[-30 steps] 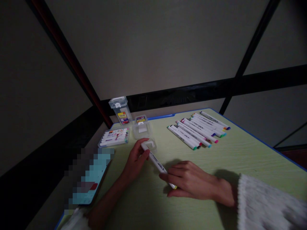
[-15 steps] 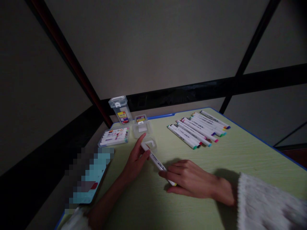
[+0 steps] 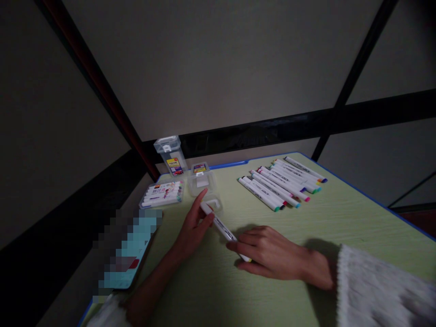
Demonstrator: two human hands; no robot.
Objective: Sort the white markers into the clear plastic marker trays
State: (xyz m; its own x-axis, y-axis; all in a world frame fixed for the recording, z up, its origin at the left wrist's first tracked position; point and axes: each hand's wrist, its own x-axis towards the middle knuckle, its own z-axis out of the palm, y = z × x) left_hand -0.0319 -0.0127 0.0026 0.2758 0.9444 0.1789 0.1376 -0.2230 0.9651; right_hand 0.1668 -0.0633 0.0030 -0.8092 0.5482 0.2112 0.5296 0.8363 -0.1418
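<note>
Both of my hands hold one white marker [image 3: 222, 227] with a yellow end, low over the pale green table [image 3: 340, 218]. My left hand [image 3: 192, 229] pinches its far end between thumb and fingers. My right hand [image 3: 269, 254] closes its fingers over the near, yellow-tipped end. Just beyond the marker's far tip sits a small clear plastic box [image 3: 214, 203].
A row of several white markers with coloured caps [image 3: 281, 184] lies at the far right of the table. At the far left are a flat clear case of markers [image 3: 163, 194], a clear lidded box [image 3: 201, 180] and a tall clear container [image 3: 169, 154]. A blurred-out item [image 3: 126, 252] lies at the left edge.
My left index finger has lifted and stretched out while the thumb stays on the marker. The marker and my right hand have shifted slightly away from me.
</note>
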